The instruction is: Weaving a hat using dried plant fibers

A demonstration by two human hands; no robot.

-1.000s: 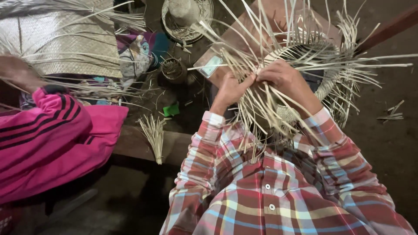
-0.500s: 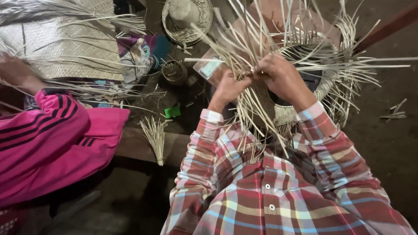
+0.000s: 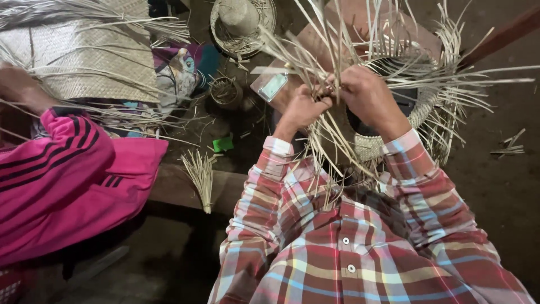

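Both the left hand [image 3: 304, 110] and right hand [image 3: 368, 98] pinch straw strips [image 3: 315, 62] closed, apparently tensioning them just above the half-woven hat [image 3: 416, 112] rim.

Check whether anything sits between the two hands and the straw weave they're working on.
Nothing visible does. The left hand and right hand both grip the loose straw strands of the half-woven straw piece directly; no other object lies between them.

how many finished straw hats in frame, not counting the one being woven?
1: a finished straw hat lies at top centre, beyond the left hand and right hand, which work the unfinished woven piece. Others may be hidden out of frame.
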